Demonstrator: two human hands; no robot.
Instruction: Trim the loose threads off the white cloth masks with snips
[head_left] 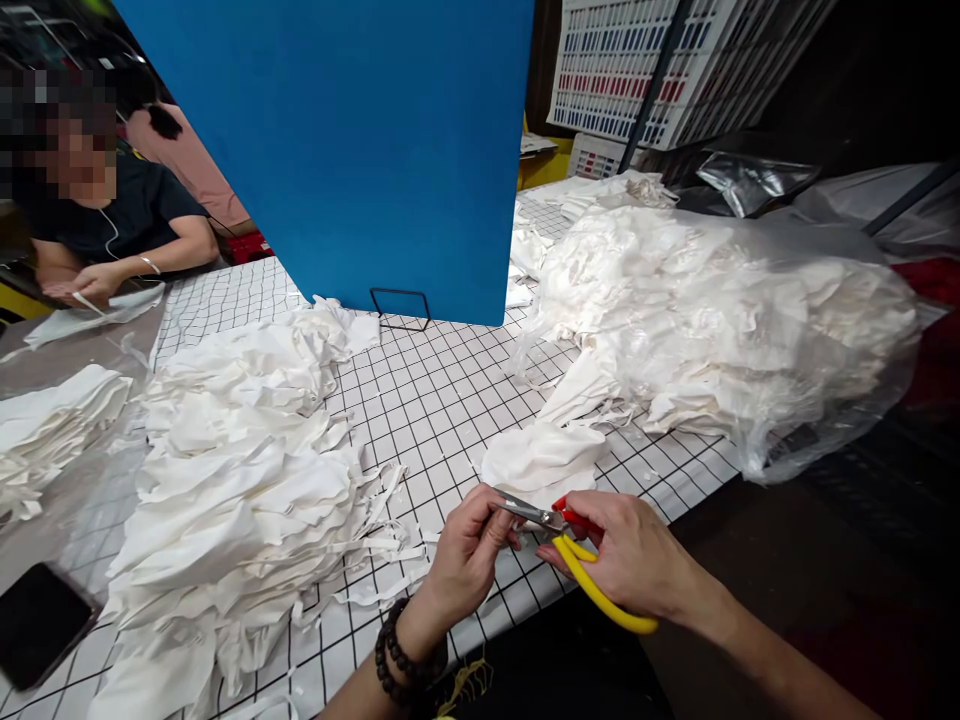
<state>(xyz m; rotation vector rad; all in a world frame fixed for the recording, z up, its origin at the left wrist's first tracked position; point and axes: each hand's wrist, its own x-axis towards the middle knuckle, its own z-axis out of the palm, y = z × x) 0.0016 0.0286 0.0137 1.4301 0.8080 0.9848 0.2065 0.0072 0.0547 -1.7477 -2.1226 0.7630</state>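
Note:
My right hand (pixel 626 550) is closed around a pair of scissors (pixel 577 560) with one yellow and one red handle. The grey blades point left and reach the fingertips of my left hand (pixel 471 545). The left fingers are pinched together beside the blade tips; what they hold, if anything, is hidden. Just beyond both hands lies a piece of white cloth (pixel 544 458) on the checked tablecloth (pixel 420 400). Left of my left hand is a large heap of white cloth pieces (pixel 225 500), with thin strips trailing from its right side.
A blue panel (pixel 360 150) stands on the table in a black wire holder (pixel 401 310). At right, a clear plastic bag (pixel 720 320) bulges with white cloth. A phone (pixel 43 625) lies front left. Across at left sits a person (pixel 112 225) handling cloth. White crates (pixel 637 70) are stacked behind.

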